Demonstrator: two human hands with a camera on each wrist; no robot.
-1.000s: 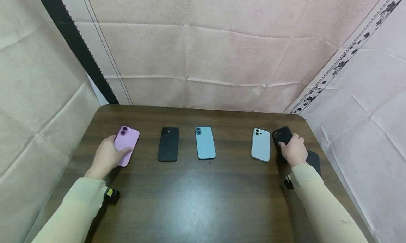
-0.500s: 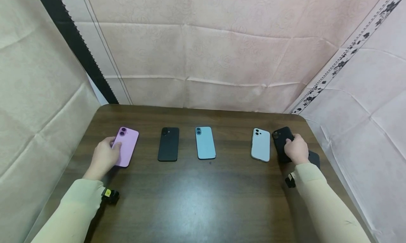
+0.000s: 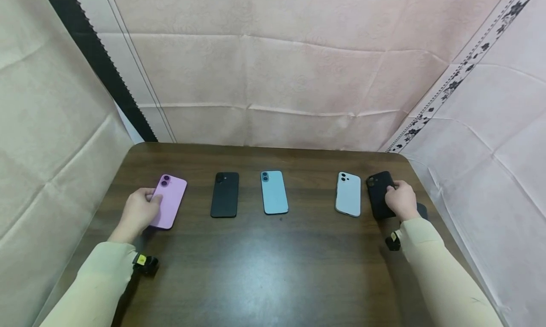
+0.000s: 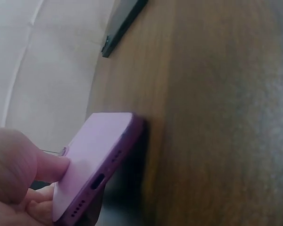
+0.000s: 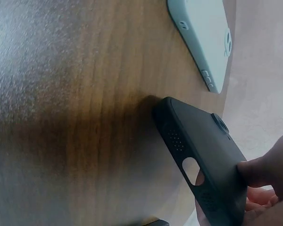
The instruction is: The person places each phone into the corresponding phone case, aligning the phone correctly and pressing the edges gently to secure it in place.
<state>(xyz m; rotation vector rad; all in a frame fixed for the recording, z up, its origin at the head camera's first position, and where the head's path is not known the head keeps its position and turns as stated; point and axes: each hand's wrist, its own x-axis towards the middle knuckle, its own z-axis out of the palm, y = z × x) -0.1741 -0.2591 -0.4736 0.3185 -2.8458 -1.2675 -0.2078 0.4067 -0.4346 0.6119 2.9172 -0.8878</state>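
Observation:
My left hand point(image 3: 138, 208) pinches a purple phone point(image 3: 171, 199) along its left edge, with the thumb on its back. In the left wrist view the phone point(image 4: 92, 160) is tilted, its port edge raised over a dark shadow. At the right, my right hand point(image 3: 402, 200) pinches a black phone case point(image 3: 378, 194) by its right side, thumb on the back. Light shows through the port cutout of this case point(image 5: 212, 150) in the right wrist view, so it looks hollow there. Another dark flat piece point(image 3: 422, 210) lies mostly hidden behind the right hand.
Between the hands on the wooden table point(image 3: 256, 260) lie a black phone point(image 3: 224, 196), a light blue phone point(image 3: 274, 194) and a pale blue phone case point(image 3: 348, 195), backs up. Fabric point(image 3: 277, 80) hangs behind the table and at both sides.
My left thumb has moved from the purple phone's right edge to its left side, and the phone's lower end has shifted slightly towards me. My right hand has slid rightward along the black case.

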